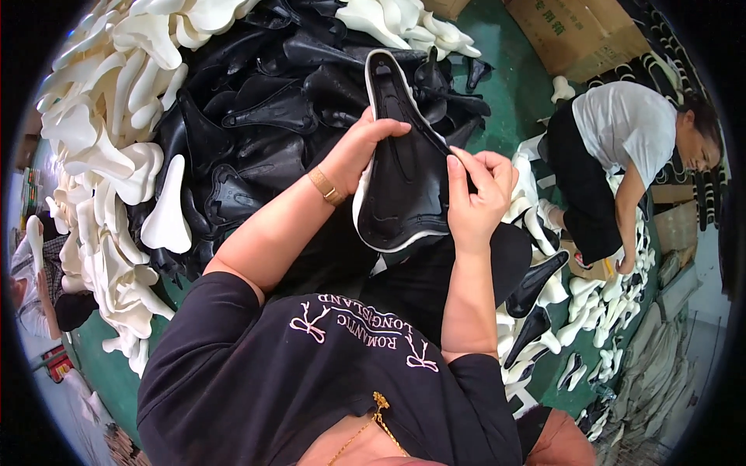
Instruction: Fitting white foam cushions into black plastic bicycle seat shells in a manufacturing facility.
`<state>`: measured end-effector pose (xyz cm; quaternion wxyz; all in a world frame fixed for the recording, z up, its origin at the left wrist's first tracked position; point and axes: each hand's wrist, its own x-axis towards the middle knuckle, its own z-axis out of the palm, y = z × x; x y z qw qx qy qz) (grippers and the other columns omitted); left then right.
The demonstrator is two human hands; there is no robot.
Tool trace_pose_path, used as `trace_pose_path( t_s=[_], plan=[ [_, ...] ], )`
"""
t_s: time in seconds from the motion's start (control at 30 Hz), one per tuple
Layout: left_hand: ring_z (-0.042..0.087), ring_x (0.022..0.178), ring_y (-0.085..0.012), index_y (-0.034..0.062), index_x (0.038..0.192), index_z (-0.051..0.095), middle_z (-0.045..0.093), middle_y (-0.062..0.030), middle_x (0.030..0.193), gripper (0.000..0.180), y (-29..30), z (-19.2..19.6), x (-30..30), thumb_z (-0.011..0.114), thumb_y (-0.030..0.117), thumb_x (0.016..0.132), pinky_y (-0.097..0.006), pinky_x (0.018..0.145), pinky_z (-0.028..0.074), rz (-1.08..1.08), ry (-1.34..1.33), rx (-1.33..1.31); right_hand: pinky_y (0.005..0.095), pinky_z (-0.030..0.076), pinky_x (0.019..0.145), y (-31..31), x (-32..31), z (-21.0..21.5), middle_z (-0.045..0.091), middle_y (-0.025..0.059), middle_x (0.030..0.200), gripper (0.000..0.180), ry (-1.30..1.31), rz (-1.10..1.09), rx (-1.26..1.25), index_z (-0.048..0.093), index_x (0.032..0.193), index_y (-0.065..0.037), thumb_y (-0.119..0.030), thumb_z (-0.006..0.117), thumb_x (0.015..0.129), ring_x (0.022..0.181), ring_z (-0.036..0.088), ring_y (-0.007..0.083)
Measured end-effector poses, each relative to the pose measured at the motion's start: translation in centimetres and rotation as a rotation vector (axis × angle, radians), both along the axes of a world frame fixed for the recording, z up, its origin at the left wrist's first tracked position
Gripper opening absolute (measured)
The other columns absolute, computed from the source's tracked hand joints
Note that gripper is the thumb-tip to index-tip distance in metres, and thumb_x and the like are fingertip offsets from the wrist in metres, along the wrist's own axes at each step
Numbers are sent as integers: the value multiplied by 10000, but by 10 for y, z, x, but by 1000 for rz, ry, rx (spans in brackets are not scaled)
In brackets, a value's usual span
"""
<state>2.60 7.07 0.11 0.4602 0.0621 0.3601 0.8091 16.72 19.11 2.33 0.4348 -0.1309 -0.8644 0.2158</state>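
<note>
I hold a black bicycle saddle shell (pixel 400 182) with a white foam pad under its rim, underside up, nose pointing away from me. My left hand (pixel 359 147) grips its left edge near the narrow middle. My right hand (pixel 478 194) pinches the right edge, thumb and fingers closed on the rim. A gold bracelet sits on my left wrist. The wide rear of the saddle rests over my lap.
A heap of black saddle shells (pixel 264 116) lies ahead. White foam pads (pixel 116 140) pile up at left and top. More pads and shells (pixel 559 311) lie at right on the green floor (pixel 521 85). A seated person (pixel 622 155) works at right near cardboard boxes (pixel 575 31).
</note>
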Motion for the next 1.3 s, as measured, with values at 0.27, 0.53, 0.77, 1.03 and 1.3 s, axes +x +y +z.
trace_pose_path(
  t_s=[0.27,0.53,0.77,1.03,1.3],
  plan=[
    [665,718,-214,28,1018,528,637,-110,876,214,-3,3,2,563,-7,810,-343,659,588,25,-37,-72,274,386,677,1,-1,-2,546,6,801,143,14,-4,35,748,890,-98,-101,767,749,794,473,177],
    [660,699,-205,12,989,570,646,-96,852,177,-7,8,-2,559,2,812,-319,637,574,54,29,-131,280,400,950,12,32,-19,551,74,1195,609,7,436,-1105,462,1336,-5,-192,738,826,1077,518,135],
    [656,714,-208,24,980,560,644,-101,849,165,-7,3,5,547,3,816,-323,664,567,111,39,-132,295,391,995,-1,37,-28,579,90,1202,592,2,483,-1330,464,1305,38,-154,733,814,1094,545,158],
    [650,907,-244,24,1131,546,642,-154,1052,241,4,26,-12,547,165,936,-383,820,536,307,97,126,306,412,970,10,66,-29,602,86,1162,575,21,505,-1422,498,1264,36,-158,711,766,1077,559,169],
    [561,1060,-161,29,1254,475,599,-87,1088,313,12,55,1,526,144,967,-283,909,450,43,1111,-124,278,458,863,21,132,-9,638,57,1059,450,150,162,-1277,575,1180,21,-258,664,838,960,587,144]
  ],
)
